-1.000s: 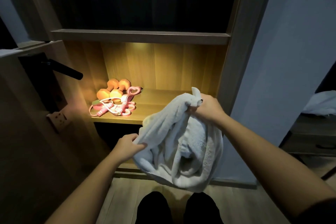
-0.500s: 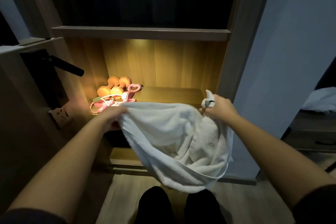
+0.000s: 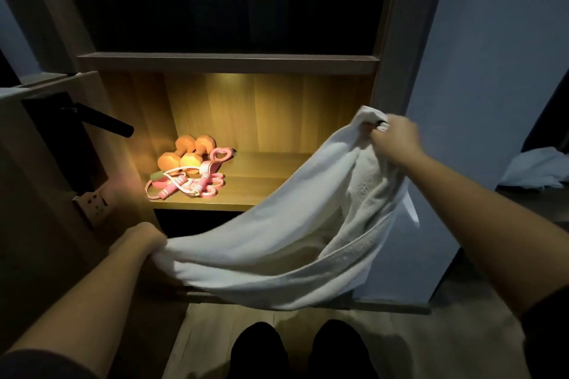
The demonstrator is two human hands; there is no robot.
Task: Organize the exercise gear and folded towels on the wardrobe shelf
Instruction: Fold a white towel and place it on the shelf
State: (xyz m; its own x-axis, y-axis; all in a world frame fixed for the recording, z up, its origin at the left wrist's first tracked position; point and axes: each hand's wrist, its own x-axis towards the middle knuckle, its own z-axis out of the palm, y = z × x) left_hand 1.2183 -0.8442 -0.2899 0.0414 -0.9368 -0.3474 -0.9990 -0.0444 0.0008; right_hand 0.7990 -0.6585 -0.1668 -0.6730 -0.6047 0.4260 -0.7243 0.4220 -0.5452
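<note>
A white towel (image 3: 286,243) hangs stretched and sagging in front of the wardrobe. My left hand (image 3: 140,240) grips its lower left end below the lit shelf. My right hand (image 3: 395,140) grips its other end, raised at the right by the wardrobe's side post. On the lit wooden shelf (image 3: 264,169), at its left, lie two orange dumbbells (image 3: 184,154) with a pink skipping rope (image 3: 187,183) and a pink heart-shaped band (image 3: 220,154) tangled in front of them. The towel covers the shelf's right front corner.
An open door with a black lever handle (image 3: 101,123) stands at the left. A dark upper compartment (image 3: 228,0) lies above the shelf. A blue-grey wall panel (image 3: 480,71) is on the right, with white cloth (image 3: 542,168) on furniture at the far right. My feet (image 3: 298,348) are on the wooden floor.
The towel has been pulled out from a bunch into a long span. My left hand rose to shelf height, then dropped low left; my right hand rose and moved right.
</note>
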